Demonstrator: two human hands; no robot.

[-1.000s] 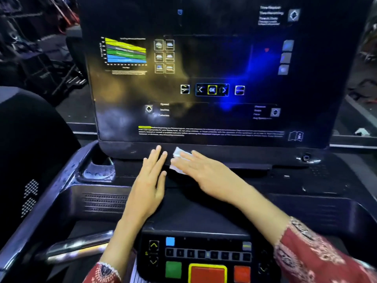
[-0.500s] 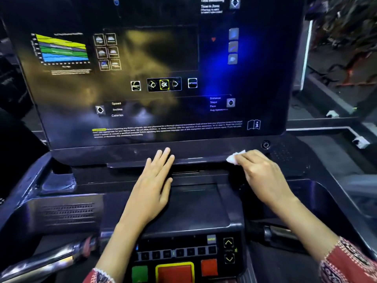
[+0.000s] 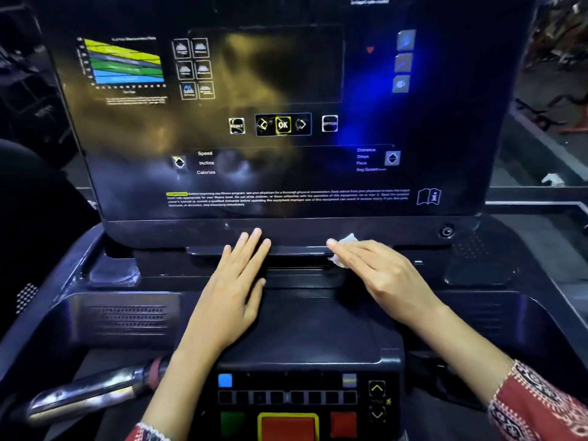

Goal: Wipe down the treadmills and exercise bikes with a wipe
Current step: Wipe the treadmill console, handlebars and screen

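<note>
My left hand [image 3: 235, 288] lies flat, fingers straight, on the dark ledge [image 3: 296, 250] of the treadmill [image 3: 127, 316]. My right hand [image 3: 381, 275], apart from it, presses the white wipe [image 3: 347, 240] flat near the ledge's right end, just under the screen's [image 3: 286, 90] bottom edge. Buttons [image 3: 286, 397] sit by my wrists.

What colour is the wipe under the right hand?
White. The head view shows the wipe pressed flat under the right hand.
</note>
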